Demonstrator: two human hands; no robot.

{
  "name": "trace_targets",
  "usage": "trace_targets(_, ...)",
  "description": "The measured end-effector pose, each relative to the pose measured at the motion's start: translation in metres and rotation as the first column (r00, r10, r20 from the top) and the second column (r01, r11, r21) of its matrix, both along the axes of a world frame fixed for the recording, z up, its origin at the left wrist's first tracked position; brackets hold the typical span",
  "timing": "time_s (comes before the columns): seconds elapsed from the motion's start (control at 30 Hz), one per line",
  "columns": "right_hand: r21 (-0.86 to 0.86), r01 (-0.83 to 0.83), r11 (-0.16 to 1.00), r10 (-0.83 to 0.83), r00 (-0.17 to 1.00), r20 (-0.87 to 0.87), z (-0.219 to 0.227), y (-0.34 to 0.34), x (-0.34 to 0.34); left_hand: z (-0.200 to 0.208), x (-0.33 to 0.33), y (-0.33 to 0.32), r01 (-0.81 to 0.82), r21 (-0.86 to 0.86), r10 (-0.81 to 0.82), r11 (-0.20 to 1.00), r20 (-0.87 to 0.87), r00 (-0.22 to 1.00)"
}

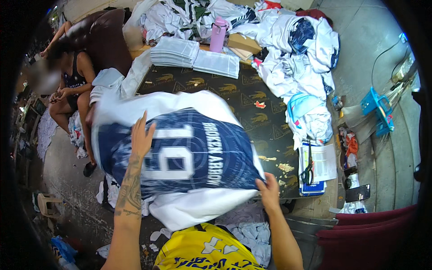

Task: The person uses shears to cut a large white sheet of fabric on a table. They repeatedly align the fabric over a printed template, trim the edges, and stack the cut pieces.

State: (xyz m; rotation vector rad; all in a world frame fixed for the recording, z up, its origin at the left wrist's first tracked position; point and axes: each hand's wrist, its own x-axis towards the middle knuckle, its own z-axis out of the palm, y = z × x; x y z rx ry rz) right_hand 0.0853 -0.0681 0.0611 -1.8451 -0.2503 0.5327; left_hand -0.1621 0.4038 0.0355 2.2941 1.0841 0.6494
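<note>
One yellow shirt [198,247] at 6 o'clock, two bare hands out front. Right hand [270,192], at 4, grips the edge of one big white-and-navy cloth [216,148]; left hand [143,140], at 10, is open, fingers spread over the navy part, contact unclear. Cloth sits mid-view, left side blurred, covering the near-left part of one black table [252,96].

Clock from the cloth: one beige stool [48,204] at 8. At 3, one pair of scissors [308,175] lies across papers [325,159], partly blocking them. One person [74,78] sits at 10. One blue plastic holder [377,108] between 2 and 3. Two folded white stacks [173,51] at 12; one pink bottle [218,38] stands just behind them. Beyond, heaped white cloth [279,38] from 12 to 2, pieces uncountable.
</note>
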Motion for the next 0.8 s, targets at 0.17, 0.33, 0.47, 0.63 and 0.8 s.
trace_targets(0.17, -0.319, 0.239, 0.917, -0.106, 0.917, 0.384, -0.025, -0.090, 0.006, -0.074, -0.089, -0.057, -0.177, 0.130, 0.216, 0.976, -0.439, 0.872)
trace_targets(0.33, -0.514, 0.066, 0.855, 0.340, 0.678, 0.652, -0.031, -0.038, 0.037, -0.081, -0.033, -0.032, -0.108, 0.291, 0.207, 0.951, -0.335, 0.919)
trace_targets(0.47, -0.731, 0.015, 0.682, 0.429, 0.801, 0.418, -0.059, 0.037, 0.106, -0.089, 0.025, 0.044, -0.042, 0.323, 0.161, 0.946, -0.352, 0.922)
trace_targets(0.63, -0.761, -0.065, 0.646, 0.499, 0.790, 0.356, -0.067, 0.122, 0.208, -0.090, 0.089, 0.131, -0.111, 0.294, 0.254, 0.949, -0.509, 0.822)
trace_targets(0.8, -0.598, 0.090, 0.797, 0.445, 0.582, 0.681, -0.055, 0.210, 0.281, -0.052, 0.241, 0.177, 0.059, 0.461, 0.064, 0.886, -0.247, 0.967)
